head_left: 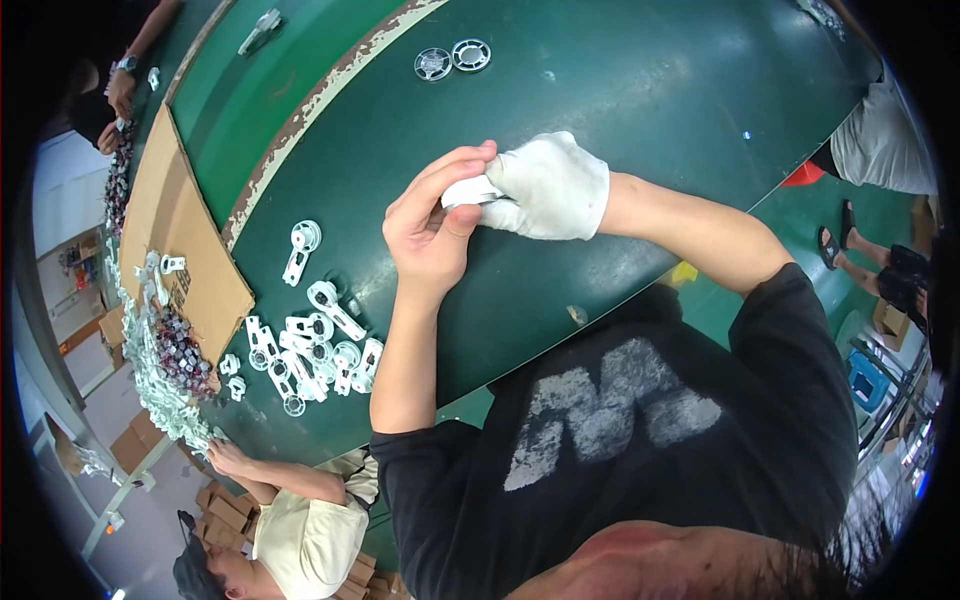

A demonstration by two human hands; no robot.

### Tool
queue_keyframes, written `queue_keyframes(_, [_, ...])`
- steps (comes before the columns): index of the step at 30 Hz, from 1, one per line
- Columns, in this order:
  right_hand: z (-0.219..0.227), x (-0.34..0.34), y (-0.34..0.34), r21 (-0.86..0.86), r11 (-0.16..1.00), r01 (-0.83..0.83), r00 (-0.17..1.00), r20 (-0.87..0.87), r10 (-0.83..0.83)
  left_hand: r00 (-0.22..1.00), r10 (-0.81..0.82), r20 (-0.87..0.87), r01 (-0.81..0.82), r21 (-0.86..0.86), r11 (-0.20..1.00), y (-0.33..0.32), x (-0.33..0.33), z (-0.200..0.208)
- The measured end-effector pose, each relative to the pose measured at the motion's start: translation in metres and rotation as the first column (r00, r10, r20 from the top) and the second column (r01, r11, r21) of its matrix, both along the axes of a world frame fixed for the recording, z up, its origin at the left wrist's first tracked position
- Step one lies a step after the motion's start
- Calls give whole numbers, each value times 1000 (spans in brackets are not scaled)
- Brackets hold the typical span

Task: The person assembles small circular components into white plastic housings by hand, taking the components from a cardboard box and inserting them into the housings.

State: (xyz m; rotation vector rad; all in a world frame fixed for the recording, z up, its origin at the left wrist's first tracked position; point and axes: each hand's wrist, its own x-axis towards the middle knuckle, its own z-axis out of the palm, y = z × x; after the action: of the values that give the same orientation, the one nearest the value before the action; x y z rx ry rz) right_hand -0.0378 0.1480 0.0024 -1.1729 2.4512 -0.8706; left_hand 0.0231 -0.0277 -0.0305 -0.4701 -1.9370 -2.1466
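Over the dark green table, both my hands meet on a small white plastic part with a shiny metallic edge. My left hand is bare, its fingers and thumb closed round the part from the left. My right hand wears a white glove and is curled closed against the part's right side. Much of the part is hidden by my fingers. To the left of my left forearm lies a loose group of white handheld pieces with round heads. One more such piece lies apart, above the group.
Two round grille discs lie at the far side. A green belt with a chipped edge runs at the upper left. Cardboard, small wired motors and a pile of white parts lie left. Co-workers sit nearby.
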Motion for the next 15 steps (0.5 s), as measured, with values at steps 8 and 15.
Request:
queue_keyframes(8, [4, -3, -4, -68, 985, 159, 964, 227, -140, 964, 181, 193, -77, -449, 890, -55, -36, 34])
queue_keyframes(15, [6, -3, -6, -52, 986, 160, 959, 246, -142, 526, 433, 732, -581, -62, 812, -233, -95, 12])
